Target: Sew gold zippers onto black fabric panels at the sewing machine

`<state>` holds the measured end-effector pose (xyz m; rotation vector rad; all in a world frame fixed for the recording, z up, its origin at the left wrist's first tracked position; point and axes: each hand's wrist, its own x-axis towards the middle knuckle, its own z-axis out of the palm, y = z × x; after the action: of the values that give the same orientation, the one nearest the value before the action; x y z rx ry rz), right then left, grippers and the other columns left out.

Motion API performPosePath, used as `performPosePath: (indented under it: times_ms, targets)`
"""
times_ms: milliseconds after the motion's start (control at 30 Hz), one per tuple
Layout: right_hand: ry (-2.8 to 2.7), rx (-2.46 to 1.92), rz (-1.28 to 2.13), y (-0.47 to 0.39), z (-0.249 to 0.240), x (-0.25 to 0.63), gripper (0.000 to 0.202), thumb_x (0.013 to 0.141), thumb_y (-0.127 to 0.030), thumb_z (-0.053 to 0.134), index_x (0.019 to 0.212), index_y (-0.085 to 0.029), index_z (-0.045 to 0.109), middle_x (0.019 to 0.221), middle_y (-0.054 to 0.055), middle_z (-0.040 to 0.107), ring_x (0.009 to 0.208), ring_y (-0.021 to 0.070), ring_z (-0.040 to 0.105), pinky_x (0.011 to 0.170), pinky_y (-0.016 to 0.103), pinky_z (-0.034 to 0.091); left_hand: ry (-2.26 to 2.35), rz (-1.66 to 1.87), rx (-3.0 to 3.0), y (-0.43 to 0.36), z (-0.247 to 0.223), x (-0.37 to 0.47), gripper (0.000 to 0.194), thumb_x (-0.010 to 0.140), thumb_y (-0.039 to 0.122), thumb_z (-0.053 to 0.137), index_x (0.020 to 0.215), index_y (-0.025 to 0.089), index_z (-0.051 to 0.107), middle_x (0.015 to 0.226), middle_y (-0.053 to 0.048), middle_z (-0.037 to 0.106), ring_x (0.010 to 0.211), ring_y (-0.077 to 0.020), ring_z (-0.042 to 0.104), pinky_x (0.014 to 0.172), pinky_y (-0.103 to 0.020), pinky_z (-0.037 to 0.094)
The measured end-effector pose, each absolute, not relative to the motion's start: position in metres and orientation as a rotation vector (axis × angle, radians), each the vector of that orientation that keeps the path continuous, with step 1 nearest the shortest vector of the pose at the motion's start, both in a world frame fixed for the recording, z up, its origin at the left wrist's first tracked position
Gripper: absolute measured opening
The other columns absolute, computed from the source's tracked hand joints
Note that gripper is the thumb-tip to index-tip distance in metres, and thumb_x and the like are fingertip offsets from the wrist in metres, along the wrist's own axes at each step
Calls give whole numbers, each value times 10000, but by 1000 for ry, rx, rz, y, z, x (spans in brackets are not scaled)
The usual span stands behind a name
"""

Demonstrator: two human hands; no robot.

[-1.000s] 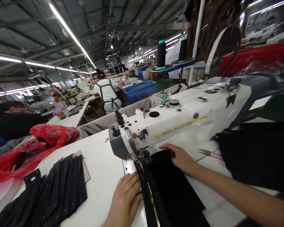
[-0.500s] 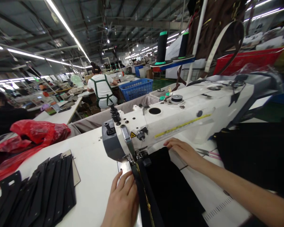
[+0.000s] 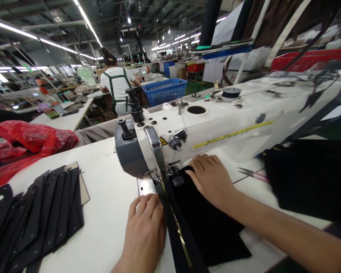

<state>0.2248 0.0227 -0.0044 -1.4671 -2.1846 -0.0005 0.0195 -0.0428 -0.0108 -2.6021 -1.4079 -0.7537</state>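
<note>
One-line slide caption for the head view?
Both hands, left and right, flatten black zippered fabric under a white sewing machine.

Red bag (image 3: 31, 138), blue basket (image 3: 165, 91), snips (image 3: 251, 173)

Two bare forearms in shot, no sleeves reaching the wrists. The left hand (image 3: 146, 227) shows no rings or watch, the right hand (image 3: 211, 180) likewise, nails short and unpainted, no gloves.
</note>
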Motion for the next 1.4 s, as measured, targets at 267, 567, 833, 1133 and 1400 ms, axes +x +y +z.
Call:
performPosePath:
  times_ms: [267,567,833,1133,1400]
  targets:
    - [-2392,-906,206,-9,-22,197,375,915,-132,314,1187,22,520,1249,198,519,1217,257,424,1035,433,357,-1353,-751,-2668,-37,-16,7,356,841,103,408,1192,110,467,1267,-167,474,1177,-266,455,924,-481,472]
    - [-2427,-886,258,-3,-20,204,385,910,-135,309,1199,12,518,1257,192,516,1234,245,412,1044,428,348,-1199,-678,-2731,-30,-9,9,272,876,115,394,1031,99,616,1178,-163,578,1099,-263,549,913,-439,507]
    - [-2423,-893,230,-5,-25,202,383,898,-147,340,1213,-16,516,1261,196,511,1245,249,397,1034,459,354,-1158,-658,-2706,-29,-5,11,278,865,97,388,998,79,632,1125,-172,606,1064,-264,571,888,-441,519]
    - [-2447,-958,126,-9,-25,196,384,870,-135,373,1195,-4,532,1254,211,511,1214,274,433,1004,455,392,-1169,-620,-2736,-29,-4,10,264,845,86,405,996,89,621,1128,-163,601,1073,-259,563,895,-452,509]
    - [-2449,-940,138,-7,-25,197,392,870,-143,378,1191,30,523,1262,225,499,1223,274,421,1026,447,364,-1160,-595,-2756,-27,-2,10,269,866,106,389,1016,85,611,1118,-171,595,1065,-264,560,876,-459,518]
